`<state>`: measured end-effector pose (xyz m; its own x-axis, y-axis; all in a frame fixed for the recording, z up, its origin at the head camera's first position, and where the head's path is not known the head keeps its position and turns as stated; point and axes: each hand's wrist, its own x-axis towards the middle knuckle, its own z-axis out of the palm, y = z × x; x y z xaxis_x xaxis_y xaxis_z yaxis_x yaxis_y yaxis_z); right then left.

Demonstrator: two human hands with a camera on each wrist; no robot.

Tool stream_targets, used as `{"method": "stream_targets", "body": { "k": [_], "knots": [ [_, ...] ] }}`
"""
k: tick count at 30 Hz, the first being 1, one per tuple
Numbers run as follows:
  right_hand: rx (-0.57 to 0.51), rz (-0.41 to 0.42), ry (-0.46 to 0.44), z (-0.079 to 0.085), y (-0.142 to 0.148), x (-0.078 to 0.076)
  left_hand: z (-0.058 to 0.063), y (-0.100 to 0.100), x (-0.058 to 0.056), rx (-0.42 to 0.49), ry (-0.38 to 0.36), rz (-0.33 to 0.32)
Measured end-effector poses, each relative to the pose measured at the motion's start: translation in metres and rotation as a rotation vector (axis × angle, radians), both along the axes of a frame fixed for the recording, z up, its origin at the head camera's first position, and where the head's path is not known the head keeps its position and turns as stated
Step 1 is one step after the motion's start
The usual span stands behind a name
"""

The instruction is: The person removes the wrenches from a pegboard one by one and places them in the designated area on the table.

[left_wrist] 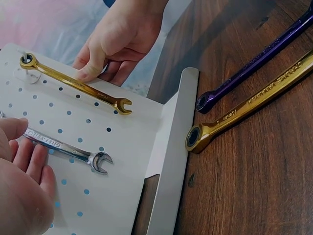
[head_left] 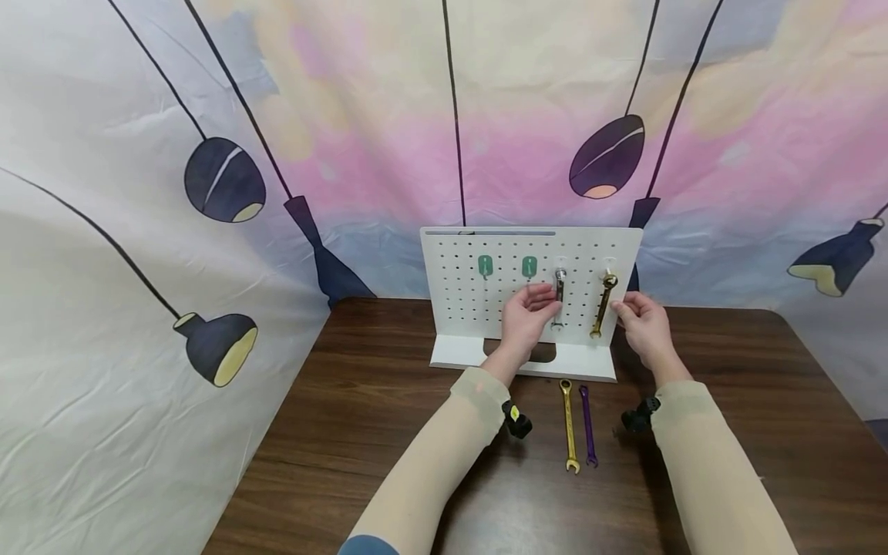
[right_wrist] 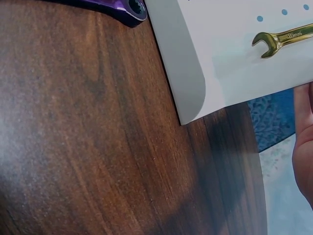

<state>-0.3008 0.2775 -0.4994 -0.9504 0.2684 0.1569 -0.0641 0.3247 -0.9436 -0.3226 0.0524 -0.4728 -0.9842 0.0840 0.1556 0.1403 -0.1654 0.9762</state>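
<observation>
A silver combination wrench (left_wrist: 58, 144) hangs from a hook on the white pegboard (head_left: 458, 304). My left hand (head_left: 525, 320) pinches it between thumb and fingers; its lower open end sticks out free. To its right hangs a shiny gold wrench (head_left: 605, 304), its ring end over a hook. My right hand (head_left: 645, 327) grips the board's right edge, thumb at the front and fingers curled behind. In the right wrist view only part of the right hand (right_wrist: 304, 152) shows, beside the board.
On the brown table (head_left: 375, 401) before the board lie another gold wrench (head_left: 569, 428) and a purple wrench (head_left: 588, 428), side by side. Two green hooks (head_left: 486, 266) sit on the board's left half. A patterned cloth (head_left: 388, 100) hangs behind.
</observation>
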Motion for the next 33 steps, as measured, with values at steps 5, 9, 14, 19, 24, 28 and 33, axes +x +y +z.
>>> {"method": "stream_targets", "body": {
  "k": [5,9,14,19,24,28,33],
  "knots": [
    [-0.001,-0.001,-0.001,0.0005,-0.0004,0.0002,-0.0014,-0.0001,-0.0009,0.017,-0.006,-0.012],
    [0.003,-0.005,-0.009,0.0008,-0.0010,-0.0002,-0.0017,-0.0016,-0.0004,0.012,-0.018,-0.028],
    [0.003,-0.015,-0.027,0.0013,-0.0018,0.0002,-0.0022,-0.0028,0.0009,0.017,-0.042,-0.046],
    [-0.011,-0.012,-0.013,0.0002,-0.0008,-0.0002,-0.0015,-0.0018,0.0018,0.017,-0.055,-0.065],
    [-0.018,-0.006,-0.003,0.0006,-0.0012,-0.0016,-0.0021,-0.0024,0.0032,-0.026,-0.057,-0.080],
    [-0.005,-0.013,-0.022,0.0000,-0.0021,-0.0011,-0.0064,-0.0026,0.0048,-0.073,-0.050,-0.075],
    [-0.003,-0.021,-0.028,-0.0005,-0.0023,0.0011,-0.0096,-0.0031,0.0075,-0.084,-0.040,-0.088]
  ]
}}
